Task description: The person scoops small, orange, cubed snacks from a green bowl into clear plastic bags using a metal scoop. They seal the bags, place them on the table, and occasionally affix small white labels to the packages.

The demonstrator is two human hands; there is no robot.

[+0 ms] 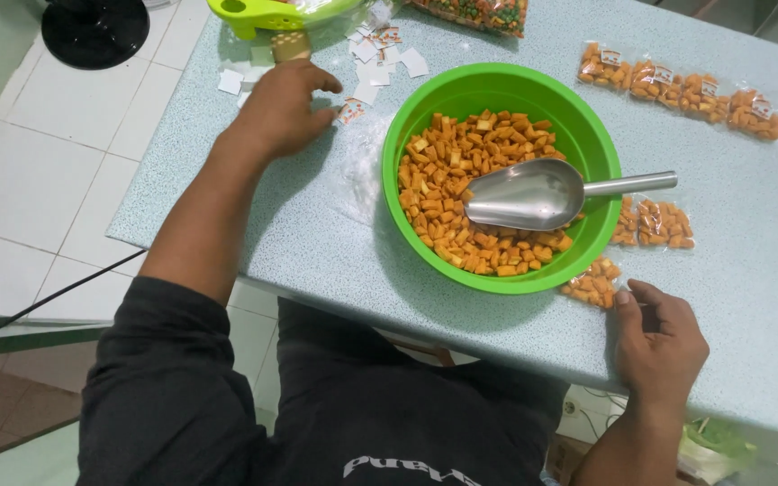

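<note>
A green plastic bowl (587, 135) full of orange snack pieces (461, 171) stands on the speckled table (317, 252). A metal scoop (533, 191) lies in it, handle pointing right. My left hand (283, 108) reaches to the far left of the bowl, fingers curled over small paper labels (353, 110) beside a stack of clear plastic bags (360, 166). My right hand (659, 337) rests on the table at the near right, thumb touching a small filled snack packet (592, 284). It holds nothing.
Several filled snack packets (682, 90) lie in a row at the far right, with more (655, 223) beside the bowl. A green sealer-like tool (267, 13) and scattered labels (384, 45) sit at the far edge. A black fan base (94, 31) stands on the tiled floor.
</note>
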